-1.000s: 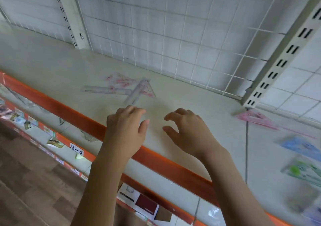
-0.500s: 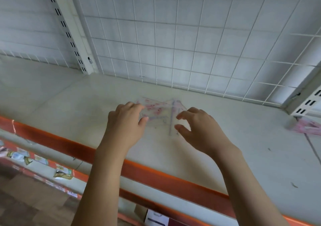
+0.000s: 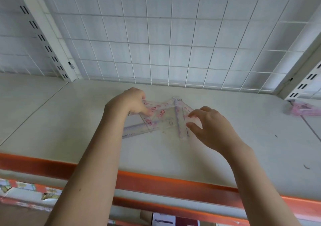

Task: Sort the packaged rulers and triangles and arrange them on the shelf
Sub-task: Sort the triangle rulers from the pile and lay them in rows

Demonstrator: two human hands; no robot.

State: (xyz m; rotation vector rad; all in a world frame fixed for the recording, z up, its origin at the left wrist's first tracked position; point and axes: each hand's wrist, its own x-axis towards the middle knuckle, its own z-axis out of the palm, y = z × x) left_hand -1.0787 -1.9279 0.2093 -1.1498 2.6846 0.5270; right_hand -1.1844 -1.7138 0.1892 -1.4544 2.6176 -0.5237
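pale grey shelf (image 3: 225, 156) across the middle of the frame, orange front edge (image 3: 173, 184) along the bottom, white wire grid (image 3: 165, 43) behind, slotted uprights (image 3: 40, 34) at upper left and far right. lower shelf with blurred labels (image 3: 26, 191) at lower left.

clear packaged rulers and triangles (image 3: 163, 116) at centre frame, flat on the shelf, overlapping, pink print on them; how many pieces, hard to tell through the transparent plastic. left hand (image 3: 132, 102) at their upper left end, grip closed on that end, thumb on top, fingertips hidden under the hand. right hand (image 3: 212, 126) at their right end, fingers curled, thumb and forefinger either side of a ruler's edge, grip pinching it. more pink packages (image 3: 305, 110) at the right edge, cut off by the frame and blurred. dark box (image 3: 173, 221) at the bottom, mostly cropped.
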